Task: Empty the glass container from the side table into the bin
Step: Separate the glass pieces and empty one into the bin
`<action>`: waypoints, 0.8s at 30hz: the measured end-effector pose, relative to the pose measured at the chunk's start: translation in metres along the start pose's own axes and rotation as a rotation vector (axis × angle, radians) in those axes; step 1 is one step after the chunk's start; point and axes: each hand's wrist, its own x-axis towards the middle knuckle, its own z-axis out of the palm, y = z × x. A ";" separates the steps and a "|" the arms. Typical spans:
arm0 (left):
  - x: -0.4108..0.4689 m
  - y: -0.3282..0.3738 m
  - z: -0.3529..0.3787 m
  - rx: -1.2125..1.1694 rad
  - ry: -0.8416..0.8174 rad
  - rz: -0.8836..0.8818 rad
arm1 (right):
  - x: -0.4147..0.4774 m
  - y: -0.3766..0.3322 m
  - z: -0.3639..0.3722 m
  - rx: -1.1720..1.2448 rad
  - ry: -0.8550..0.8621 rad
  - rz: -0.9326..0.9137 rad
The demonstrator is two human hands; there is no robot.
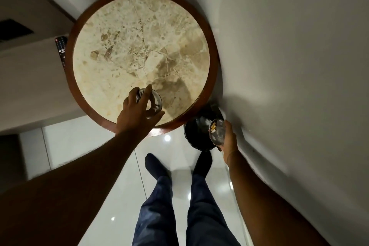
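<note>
A round side table (212,62) with a marble top and dark wood rim fills the middle of the view. My left hand (135,112) grips a clear glass container (154,103) at the table's near edge; whether it rests on the marble or hangs just above it I cannot tell. My right hand (228,138) holds a second glass container (217,131), tilted over a black bin (194,132) on the floor to the right of the table. Cigarette butts (213,127) lie inside this tilted glass.
A remote control (61,49) lies on a white surface left of the table. A white wall (289,66) runs close along the right side. My legs in blue trousers and dark socks (157,168) stand on the glossy tiled floor.
</note>
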 end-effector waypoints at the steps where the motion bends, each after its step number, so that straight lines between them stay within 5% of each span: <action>1: 0.000 -0.001 0.000 -0.005 0.001 -0.005 | 0.002 0.002 0.001 -0.055 0.037 -0.016; 12: 0.000 0.000 -0.001 -0.051 0.013 -0.020 | 0.001 0.026 -0.003 -1.053 0.130 -0.698; 19: -0.010 -0.009 -0.003 -0.060 0.000 -0.030 | -0.005 0.030 -0.007 -1.102 0.231 -0.781; 24: -0.019 -0.015 -0.010 -0.026 0.007 -0.043 | -0.004 0.022 -0.003 -1.181 0.089 -0.615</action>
